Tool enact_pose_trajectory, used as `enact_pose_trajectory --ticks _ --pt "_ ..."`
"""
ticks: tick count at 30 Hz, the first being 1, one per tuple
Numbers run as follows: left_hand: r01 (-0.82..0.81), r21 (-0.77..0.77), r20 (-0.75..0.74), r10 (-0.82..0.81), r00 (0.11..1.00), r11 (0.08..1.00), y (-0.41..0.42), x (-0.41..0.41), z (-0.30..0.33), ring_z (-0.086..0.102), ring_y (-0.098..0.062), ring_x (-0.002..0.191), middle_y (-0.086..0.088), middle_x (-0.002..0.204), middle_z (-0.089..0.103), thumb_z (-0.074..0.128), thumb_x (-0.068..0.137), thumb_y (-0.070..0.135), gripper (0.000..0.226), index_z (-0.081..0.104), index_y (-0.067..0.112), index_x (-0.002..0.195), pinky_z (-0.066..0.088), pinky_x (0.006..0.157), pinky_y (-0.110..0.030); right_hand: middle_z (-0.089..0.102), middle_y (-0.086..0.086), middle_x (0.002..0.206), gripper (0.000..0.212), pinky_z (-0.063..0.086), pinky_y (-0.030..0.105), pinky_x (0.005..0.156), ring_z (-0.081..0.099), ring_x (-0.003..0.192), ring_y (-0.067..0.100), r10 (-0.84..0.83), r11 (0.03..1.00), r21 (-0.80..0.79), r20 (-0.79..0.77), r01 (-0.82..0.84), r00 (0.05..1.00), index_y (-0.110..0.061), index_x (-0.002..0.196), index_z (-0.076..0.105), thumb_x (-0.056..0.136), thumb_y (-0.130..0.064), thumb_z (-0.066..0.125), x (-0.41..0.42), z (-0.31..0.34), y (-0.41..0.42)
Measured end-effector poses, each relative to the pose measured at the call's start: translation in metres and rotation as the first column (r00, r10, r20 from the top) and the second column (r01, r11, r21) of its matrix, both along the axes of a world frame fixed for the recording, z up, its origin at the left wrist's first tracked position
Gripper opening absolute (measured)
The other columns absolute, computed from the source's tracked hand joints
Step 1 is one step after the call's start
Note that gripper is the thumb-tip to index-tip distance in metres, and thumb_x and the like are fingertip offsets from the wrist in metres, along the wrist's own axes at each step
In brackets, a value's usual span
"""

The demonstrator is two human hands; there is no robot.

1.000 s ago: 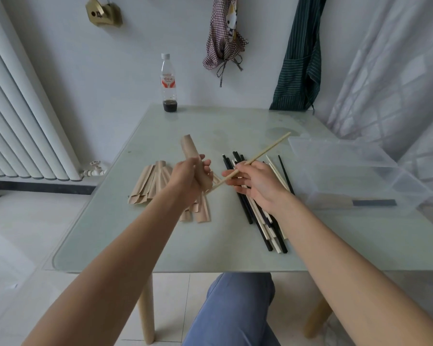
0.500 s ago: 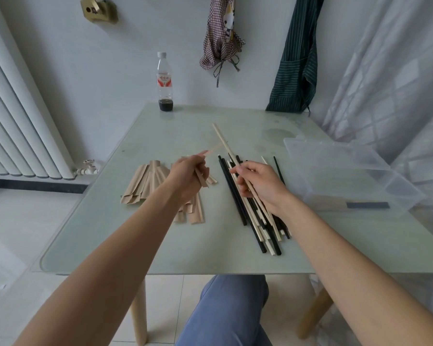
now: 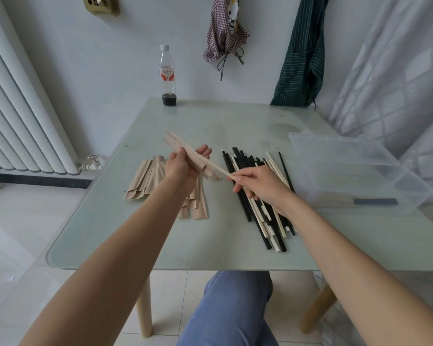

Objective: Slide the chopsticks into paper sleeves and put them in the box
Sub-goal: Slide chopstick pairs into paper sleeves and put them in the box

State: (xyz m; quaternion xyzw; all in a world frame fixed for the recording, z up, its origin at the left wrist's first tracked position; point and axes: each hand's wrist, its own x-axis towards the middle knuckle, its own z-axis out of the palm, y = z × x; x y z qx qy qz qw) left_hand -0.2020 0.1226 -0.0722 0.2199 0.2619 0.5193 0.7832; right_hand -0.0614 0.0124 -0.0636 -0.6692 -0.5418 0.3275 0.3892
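My left hand [image 3: 183,168] holds a tan paper sleeve [image 3: 185,153] tilted up to the far left above the table. My right hand [image 3: 258,182] pinches the near end of a light wooden chopstick [image 3: 219,168], whose far part is inside the sleeve's open mouth. A fan of more paper sleeves [image 3: 148,181] lies on the glass table under my left arm. A pile of black and light chopsticks [image 3: 258,216] lies under my right hand. The clear plastic box [image 3: 345,156] stands at the right, with one sleeved black chopstick [image 3: 360,202] in it.
A plastic bottle [image 3: 168,76] with dark liquid stands at the table's far edge. A radiator [image 3: 18,116] is on the left. An apron and a checked cloth hang on the wall, a curtain at the right. My knee [image 3: 235,305] is below the table's near edge.
The chopstick swung from pointing far away to pointing left, and its tip has entered the sleeve. My left hand raised the sleeve and turned its open end toward my right hand.
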Motion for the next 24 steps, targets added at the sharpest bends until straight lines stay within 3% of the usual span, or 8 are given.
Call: enact_pose_trajectory --ticks 6,12,16,20,24 --pt "-0.069 -0.035 0.091 0.072 0.993 0.997 0.011 -0.004 0.0 0.071 -0.033 0.061 -0.03 0.104 0.059 0.014 0.105 0.027 0.031 0.02 0.006 0.128 0.057 0.051 -0.031 0.06 -0.002 0.059 0.02 0.03 0.019 0.054 0.041 0.039 -0.002 -0.033 0.999 -0.008 0.07 0.033 0.997 -0.012 0.09 0.074 0.092 -0.02 0.056 0.001 -0.004 0.0" --pt "-0.039 -0.046 0.14 0.046 0.989 0.998 0.012 -0.005 -0.004 0.072 -0.027 0.069 -0.022 0.089 0.07 0.016 0.105 0.027 0.05 0.024 -0.01 0.138 0.056 0.054 -0.027 0.061 -0.004 0.058 0.021 0.03 0.019 0.054 0.043 0.039 -0.004 -0.08 0.997 -0.008 0.099 0.081 0.992 -0.013 0.089 0.075 0.092 -0.021 0.056 0.001 -0.005 0.005" --pt "0.011 0.002 0.075 -0.011 0.997 1.0 0.003 -0.003 0.001 0.067 -0.023 0.093 -0.023 0.125 0.058 0.022 0.105 0.018 0.044 0.037 -0.015 0.129 0.057 0.072 -0.025 0.061 -0.004 0.058 0.021 0.029 0.018 0.054 0.044 0.039 -0.005 -0.085 0.996 0.0 0.1 0.085 0.991 -0.013 0.089 0.075 0.092 -0.022 0.056 -0.001 -0.003 0.007" --pt "0.046 0.026 0.039 -0.047 0.998 0.999 -0.004 -0.002 0.004 0.056 -0.03 0.118 -0.022 0.133 0.052 0.026 0.103 0.009 0.036 0.034 -0.006 0.135 0.051 0.089 -0.029 0.06 -0.005 0.056 0.021 0.029 0.019 0.052 0.042 0.037 -0.002 -0.09 0.996 -0.005 0.099 0.091 0.991 -0.013 0.088 0.075 0.091 -0.023 0.057 -0.001 -0.003 0.009" --pt "0.117 0.066 -0.205 -0.101 0.973 0.991 -0.01 -0.003 0.0 0.064 -0.02 0.094 -0.011 0.112 0.064 0.035 0.102 0.02 0.029 0.059 0.005 0.104 0.052 0.081 -0.029 0.06 -0.005 0.057 0.02 0.031 0.021 0.053 0.039 0.046 0.004 -0.105 0.994 0.011 0.11 0.105 0.988 -0.016 0.085 0.075 0.091 -0.024 0.057 0.0 -0.002 0.01"
